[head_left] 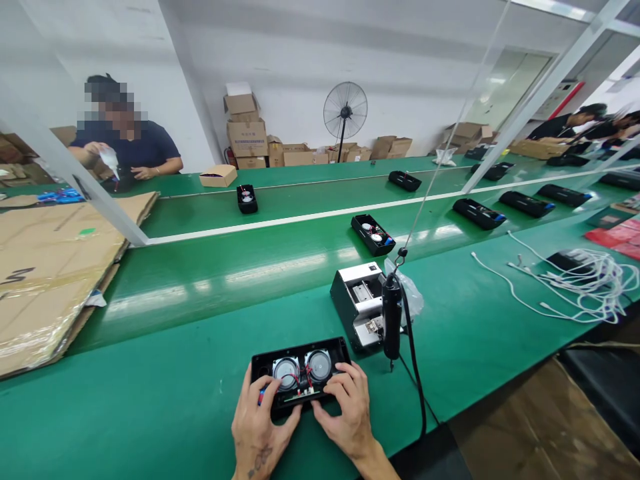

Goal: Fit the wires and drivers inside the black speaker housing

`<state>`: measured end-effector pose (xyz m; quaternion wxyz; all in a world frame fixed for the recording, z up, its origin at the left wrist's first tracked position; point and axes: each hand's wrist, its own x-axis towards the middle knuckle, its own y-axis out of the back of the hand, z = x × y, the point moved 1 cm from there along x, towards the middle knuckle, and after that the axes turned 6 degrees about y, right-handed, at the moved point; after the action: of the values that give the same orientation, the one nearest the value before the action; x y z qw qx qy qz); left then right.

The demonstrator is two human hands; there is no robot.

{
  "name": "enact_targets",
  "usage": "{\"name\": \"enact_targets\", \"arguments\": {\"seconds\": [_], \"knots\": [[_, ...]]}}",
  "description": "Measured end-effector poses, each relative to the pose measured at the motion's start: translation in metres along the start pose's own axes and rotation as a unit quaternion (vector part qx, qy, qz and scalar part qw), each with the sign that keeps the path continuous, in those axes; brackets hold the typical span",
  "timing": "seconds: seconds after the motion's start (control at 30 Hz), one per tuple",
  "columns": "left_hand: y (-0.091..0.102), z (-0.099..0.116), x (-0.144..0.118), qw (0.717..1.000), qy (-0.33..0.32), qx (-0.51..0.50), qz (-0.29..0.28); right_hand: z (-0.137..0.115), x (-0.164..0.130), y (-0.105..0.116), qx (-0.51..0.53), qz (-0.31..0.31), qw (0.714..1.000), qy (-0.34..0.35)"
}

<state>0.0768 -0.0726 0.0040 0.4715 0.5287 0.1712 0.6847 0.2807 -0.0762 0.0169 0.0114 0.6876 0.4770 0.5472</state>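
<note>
A black speaker housing (265, 365) lies open side up on the green bench in front of me. Two round speaker drivers (319, 365), red wires and a narrow circuit board (295, 399) show inside it. My left hand (260, 413) grips the housing's left end, thumb at the near edge and fingers over the inside. Around the right end is my right hand (346, 407), its thumb also at the near edge and fingertips reaching in by the right driver. A black electric screwdriver (392, 317) hangs on a cord to the right, apart from both hands.
Behind the housing stands a black and silver machine (357, 307) beside a clear plastic bag. White cables (585, 287) are heaped at right. Flattened cardboard (55, 273) lies at left. Several speaker housings (373, 235) sit on the green conveyor, and a co-worker (130, 147) holds a bottle across it.
</note>
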Motion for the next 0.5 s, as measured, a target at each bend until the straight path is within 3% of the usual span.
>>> {"name": "enact_targets", "arguments": {"seconds": [0.27,0.4,0.5], "knots": [[-0.002,0.016,-0.003,0.997,0.024,0.057,0.047,-0.001,-0.001,-0.004,-0.014,0.022,1.000,0.005],[-0.001,0.002,0.000,1.000,0.024,-0.004,0.001,0.002,-0.003,-0.004,-0.007,0.011,1.000,0.016],[0.007,-0.022,0.009,0.996,0.051,-0.073,-0.019,0.004,-0.006,-0.003,0.001,0.013,1.000,0.013]]}}
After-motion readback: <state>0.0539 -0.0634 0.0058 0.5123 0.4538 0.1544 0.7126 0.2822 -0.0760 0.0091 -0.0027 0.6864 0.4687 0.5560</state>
